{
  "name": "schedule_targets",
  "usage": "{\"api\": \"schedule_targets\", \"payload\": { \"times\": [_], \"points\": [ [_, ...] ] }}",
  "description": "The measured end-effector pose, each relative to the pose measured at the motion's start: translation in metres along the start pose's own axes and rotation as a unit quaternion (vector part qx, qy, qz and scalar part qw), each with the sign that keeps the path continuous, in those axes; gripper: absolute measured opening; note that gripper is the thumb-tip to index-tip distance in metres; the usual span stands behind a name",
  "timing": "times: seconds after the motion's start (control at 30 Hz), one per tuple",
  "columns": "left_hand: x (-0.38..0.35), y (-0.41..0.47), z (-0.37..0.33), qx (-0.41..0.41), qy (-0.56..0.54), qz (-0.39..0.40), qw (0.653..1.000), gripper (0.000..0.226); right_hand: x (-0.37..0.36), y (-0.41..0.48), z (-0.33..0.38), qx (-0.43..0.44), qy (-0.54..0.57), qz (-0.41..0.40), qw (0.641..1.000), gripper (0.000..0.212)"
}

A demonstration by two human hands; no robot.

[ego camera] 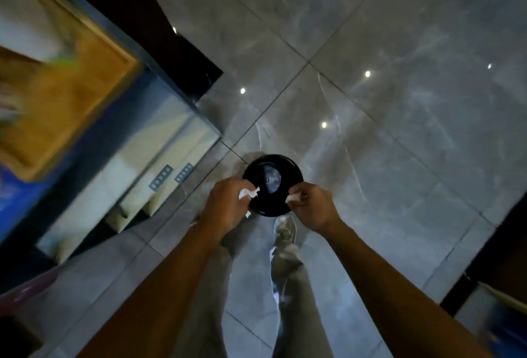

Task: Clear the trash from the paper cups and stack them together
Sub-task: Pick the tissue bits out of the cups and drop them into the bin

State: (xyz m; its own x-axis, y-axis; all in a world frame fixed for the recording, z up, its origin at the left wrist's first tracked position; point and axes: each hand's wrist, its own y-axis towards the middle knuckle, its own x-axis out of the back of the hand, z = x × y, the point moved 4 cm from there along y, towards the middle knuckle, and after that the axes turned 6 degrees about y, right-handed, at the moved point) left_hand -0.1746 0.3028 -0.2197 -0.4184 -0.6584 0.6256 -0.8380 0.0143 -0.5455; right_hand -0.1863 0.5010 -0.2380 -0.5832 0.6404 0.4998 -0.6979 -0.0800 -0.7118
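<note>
Left hand (pixel 225 203) closed on crumpled white paper scrap (pixel 248 193); right hand (pixel 311 205) pinched shut on second white scrap (pixel 293 197). Both held above round black bin (pixel 272 185) (opening seen from above) on grey tiled floor (pixel 399 101). Shoe (pixel 285 229) at bin's 6 o'clock. Blurred tabletop (pixel 71 95) at 10 o'clock; paper cups not made out

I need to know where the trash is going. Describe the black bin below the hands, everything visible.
The black bin is round, seen from straight above, standing on the grey tiled floor ahead of the person's shoe. Its glossy dark rim rings a central opening showing something pale grey inside. The left hand and right hand, each holding crumpled white paper, overlap its near edge; whether they touch it is unclear.
</note>
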Motion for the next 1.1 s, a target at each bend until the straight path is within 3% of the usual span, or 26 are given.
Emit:
{"api": "schedule_targets", "payload": {
  "times": [0.13,0.33,0.6,0.77,0.87,1.1],
  "points": [
    [-0.088,0.059,0.037,0.026,0.083,0.077,0.993,0.018,-0.042,0.071,-0.072,-0.054,0.032,0.006,0.998,0.018],
    [-0.203,0.137,0.103,0.021,0.120,0.111,0.986,0.020,-0.107,0.168,-0.143,-0.064,-0.008,0.042,0.997,0.025],
    [-0.331,0.212,0.189,0.054,0.178,0.156,0.970,0.026,-0.208,0.267,-0.197,-0.048,-0.177,0.146,0.972,0.032],
    [-0.346,0.199,0.192,0.046,0.268,0.240,0.932,0.033,-0.230,0.258,-0.201,-0.030,-0.257,0.208,0.943,0.028],
    [-0.329,0.171,0.172,-0.005,0.341,0.242,0.908,0.019,-0.228,0.228,-0.194,0.004,-0.292,0.245,0.924,0.024],
    [-0.249,0.085,0.119,-0.032,0.316,0.146,0.937,0.024,-0.174,0.130,-0.158,0.079,-0.244,0.142,0.956,0.026]
  ]
}}
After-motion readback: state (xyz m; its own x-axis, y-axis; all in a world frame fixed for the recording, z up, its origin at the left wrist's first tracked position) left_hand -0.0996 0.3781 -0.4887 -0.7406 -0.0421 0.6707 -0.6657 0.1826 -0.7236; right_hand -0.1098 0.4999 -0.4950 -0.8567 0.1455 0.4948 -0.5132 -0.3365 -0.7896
